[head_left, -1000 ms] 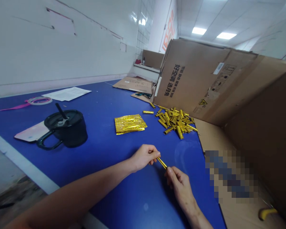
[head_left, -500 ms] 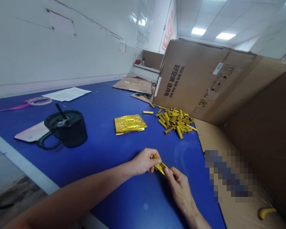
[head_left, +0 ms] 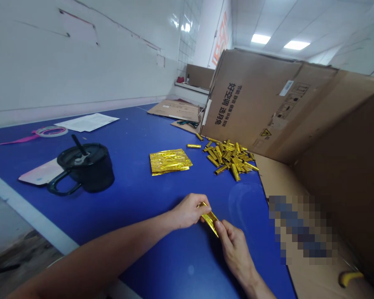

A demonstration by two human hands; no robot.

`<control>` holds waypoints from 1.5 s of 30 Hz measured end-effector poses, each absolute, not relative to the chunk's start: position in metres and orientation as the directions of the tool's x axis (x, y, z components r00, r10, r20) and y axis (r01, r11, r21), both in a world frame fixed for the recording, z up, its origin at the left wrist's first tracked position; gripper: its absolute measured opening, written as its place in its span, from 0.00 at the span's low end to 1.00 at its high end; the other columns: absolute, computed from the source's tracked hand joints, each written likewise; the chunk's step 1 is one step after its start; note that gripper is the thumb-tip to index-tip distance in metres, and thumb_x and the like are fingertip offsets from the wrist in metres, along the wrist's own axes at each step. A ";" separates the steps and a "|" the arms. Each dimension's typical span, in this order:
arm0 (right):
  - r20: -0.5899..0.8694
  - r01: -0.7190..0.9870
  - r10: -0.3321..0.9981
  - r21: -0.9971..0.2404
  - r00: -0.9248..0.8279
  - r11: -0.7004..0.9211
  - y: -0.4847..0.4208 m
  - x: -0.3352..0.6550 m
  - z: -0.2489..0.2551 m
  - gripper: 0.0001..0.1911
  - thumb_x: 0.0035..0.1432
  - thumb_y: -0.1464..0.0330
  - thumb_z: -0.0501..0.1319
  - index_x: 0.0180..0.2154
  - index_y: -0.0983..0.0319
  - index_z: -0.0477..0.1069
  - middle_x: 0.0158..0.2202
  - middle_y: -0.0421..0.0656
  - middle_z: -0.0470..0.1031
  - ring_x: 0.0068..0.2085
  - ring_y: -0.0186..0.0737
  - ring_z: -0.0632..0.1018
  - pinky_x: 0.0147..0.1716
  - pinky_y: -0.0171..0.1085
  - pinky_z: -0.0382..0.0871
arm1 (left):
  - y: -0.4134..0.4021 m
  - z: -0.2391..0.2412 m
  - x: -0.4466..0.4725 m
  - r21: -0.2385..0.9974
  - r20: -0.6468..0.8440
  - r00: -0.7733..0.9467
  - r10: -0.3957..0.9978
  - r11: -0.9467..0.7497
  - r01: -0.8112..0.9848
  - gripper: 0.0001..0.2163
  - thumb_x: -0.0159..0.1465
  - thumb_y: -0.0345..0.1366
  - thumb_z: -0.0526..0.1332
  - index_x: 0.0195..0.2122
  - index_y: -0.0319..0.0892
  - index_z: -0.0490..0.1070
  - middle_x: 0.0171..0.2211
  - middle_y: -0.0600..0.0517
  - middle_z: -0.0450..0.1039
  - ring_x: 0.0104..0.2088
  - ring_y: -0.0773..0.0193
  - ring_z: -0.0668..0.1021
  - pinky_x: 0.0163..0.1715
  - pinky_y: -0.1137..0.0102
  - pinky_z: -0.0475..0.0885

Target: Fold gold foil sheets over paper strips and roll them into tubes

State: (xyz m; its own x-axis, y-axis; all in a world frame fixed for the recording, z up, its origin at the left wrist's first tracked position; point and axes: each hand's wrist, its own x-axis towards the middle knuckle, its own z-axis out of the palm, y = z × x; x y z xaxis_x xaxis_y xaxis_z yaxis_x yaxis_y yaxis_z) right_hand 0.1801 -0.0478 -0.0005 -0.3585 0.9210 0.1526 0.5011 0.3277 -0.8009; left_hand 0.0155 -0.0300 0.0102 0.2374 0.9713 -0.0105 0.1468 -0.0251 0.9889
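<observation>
Where the blue counter begins at the left, a black lidded mug sits well apart from the work, likely so it cannot spill on foil. Next lies a flat stack of gold foil sheets, within easy reach. Near the front edge, the left hand and right hand both pinch a gold foil strip, one at each end, seemingly to keep it tight. Rightward, a pile of gold rolls lies just beside a cardboard box.
</observation>
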 end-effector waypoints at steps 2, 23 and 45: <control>0.154 0.483 0.926 -0.817 -0.346 0.316 -0.048 0.180 0.000 0.21 0.55 0.54 0.46 0.17 0.60 0.49 0.18 0.34 0.46 0.20 0.29 0.52 0.18 0.31 0.45 | -0.029 0.011 0.015 0.990 -0.026 0.241 0.970 -0.009 0.141 0.06 0.54 0.35 0.53 0.25 0.38 0.63 0.14 0.58 0.62 0.11 0.75 0.61 0.10 0.79 0.53; 0.053 0.235 0.986 -0.968 -0.160 0.090 -0.035 0.190 0.002 0.20 0.49 0.53 0.55 0.18 0.62 0.58 0.15 0.33 0.51 0.18 0.28 0.52 0.16 0.30 0.46 | -0.040 0.013 0.025 0.966 -0.256 0.521 0.814 0.202 0.160 0.03 0.57 0.31 0.52 0.28 0.39 0.60 0.14 0.59 0.65 0.10 0.73 0.66 0.10 0.80 0.59; -0.064 0.029 0.975 -0.998 -0.215 -0.059 -0.036 0.185 0.005 0.22 0.48 0.52 0.55 0.16 0.62 0.59 0.13 0.34 0.54 0.16 0.27 0.53 0.16 0.31 0.47 | -0.051 0.015 0.033 0.952 -0.289 0.576 0.764 0.166 0.257 0.04 0.59 0.30 0.48 0.28 0.40 0.58 0.14 0.61 0.61 0.09 0.76 0.60 0.09 0.82 0.55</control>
